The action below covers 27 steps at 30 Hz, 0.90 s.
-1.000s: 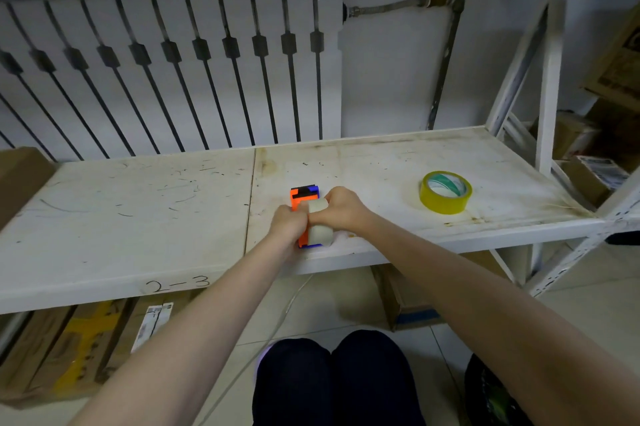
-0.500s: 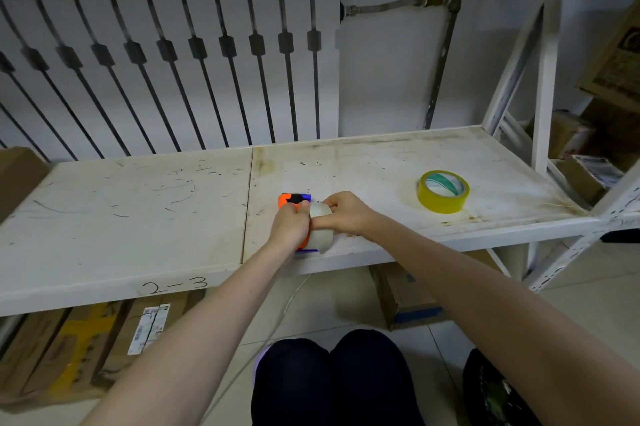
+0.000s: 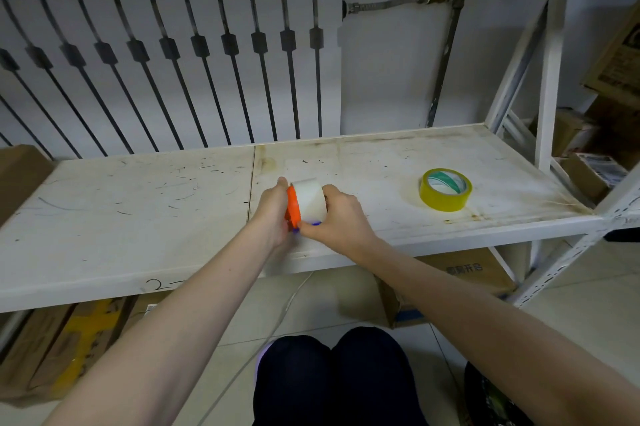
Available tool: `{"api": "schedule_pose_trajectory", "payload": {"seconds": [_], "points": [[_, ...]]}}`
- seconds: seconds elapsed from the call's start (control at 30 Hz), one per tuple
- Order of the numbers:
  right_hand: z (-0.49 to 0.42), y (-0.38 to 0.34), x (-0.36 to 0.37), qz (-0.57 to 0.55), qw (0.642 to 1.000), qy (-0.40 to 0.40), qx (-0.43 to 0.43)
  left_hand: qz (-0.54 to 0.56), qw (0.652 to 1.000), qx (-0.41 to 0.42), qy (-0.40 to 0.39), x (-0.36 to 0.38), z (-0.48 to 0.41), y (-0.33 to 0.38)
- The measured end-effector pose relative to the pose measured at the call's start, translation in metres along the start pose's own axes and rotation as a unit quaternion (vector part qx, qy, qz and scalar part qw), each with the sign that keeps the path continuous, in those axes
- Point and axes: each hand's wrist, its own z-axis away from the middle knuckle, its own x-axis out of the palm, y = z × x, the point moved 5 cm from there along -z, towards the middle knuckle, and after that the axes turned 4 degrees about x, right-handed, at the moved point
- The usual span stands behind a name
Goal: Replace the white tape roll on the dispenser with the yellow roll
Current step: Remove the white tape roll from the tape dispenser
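Both hands over the near edge of the scuffed white metal shelf (image 3: 173, 217). My left hand (image 3: 273, 209) is clamped on the orange plastic tape dispenser (image 3: 293, 204); my right hand (image 3: 337, 217) grips the broad white tape roll (image 3: 309, 198), thumb low on the near rim, fingers over the far side. Roll looks light, stiff at the core, smooth-faced and likely slippery, so best held by the rims, not the tape face. It sits against the dispenser's right side; seated or free, I cannot tell. Forearms converge, wrists level. Yellow tape roll with green-and-white core (image 3: 445, 189) lies flat, well apart to the right, untouched.
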Motion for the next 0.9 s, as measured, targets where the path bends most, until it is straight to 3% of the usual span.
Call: {"api": "schedule_pose_trajectory", "payload": {"seconds": [0.17, 0.33, 0.47, 0.57, 0.63, 0.77, 0.9], "points": [[-0.003, -0.009, -0.006, -0.004, 1.000, 0.017, 0.014, -0.165, 0.974, 0.156, -0.003, 0.011, 0.013, 0.009], [-0.007, -0.010, -0.006, -0.003, 0.999, 0.012, 0.038, -0.234, 0.955, 0.181, 0.012, 0.011, 0.010, 0.016], [-0.009, -0.003, -0.004, -0.083, 0.994, -0.027, 0.065, -0.243, 0.952, 0.188, -0.009, 0.008, 0.011, 0.022], [-0.011, 0.007, -0.004, -0.262, 0.951, -0.108, 0.121, -0.211, 0.959, 0.179, -0.056, -0.002, 0.008, 0.019], [-0.016, 0.017, -0.012, -0.325, 0.924, -0.125, 0.156, -0.142, 0.972, 0.160, -0.101, -0.009, 0.007, 0.015], [-0.025, 0.030, -0.018, -0.236, 0.956, -0.129, 0.119, 0.009, 0.991, 0.081, -0.102, -0.023, 0.003, 0.006], [-0.019, 0.014, -0.010, -0.151, 0.958, -0.240, 0.039, 0.019, 0.995, 0.043, -0.090, -0.025, 0.005, 0.005]]}}
